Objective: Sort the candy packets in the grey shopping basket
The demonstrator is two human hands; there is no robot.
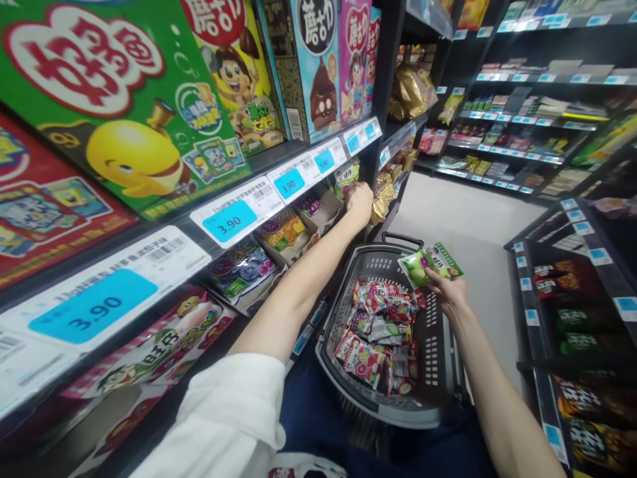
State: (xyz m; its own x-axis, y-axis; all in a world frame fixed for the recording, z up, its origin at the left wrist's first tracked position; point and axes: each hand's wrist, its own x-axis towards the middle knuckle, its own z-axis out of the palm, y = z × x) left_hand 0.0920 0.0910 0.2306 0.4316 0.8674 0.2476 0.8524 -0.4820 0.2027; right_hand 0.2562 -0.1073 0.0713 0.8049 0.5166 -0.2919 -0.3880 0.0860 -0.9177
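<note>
My left hand [359,202] reaches under the shelf edge, its fingers curled at the lower edge of a green candy packet [347,178]; the fingertips are partly hidden. In my right hand [448,292], over the right rim of the shopping basket [445,378], are green candy packets [432,263], pinched between thumb and fingers. More candy packets [361,358], mostly red and white with some purple and green, lie inside the grey basket. On the lower shelf, open boxes hold purple grape packets [243,265] and orange packets [283,229].
Snack boxes [119,99] line the shelf above my left arm, behind a strip of price tags [229,222]. Gold packages [383,196] hang beyond my left hand. A low black rack [572,279] stands to the right across the pale floor [448,206]. Stocked shelves [527,119] fill the back.
</note>
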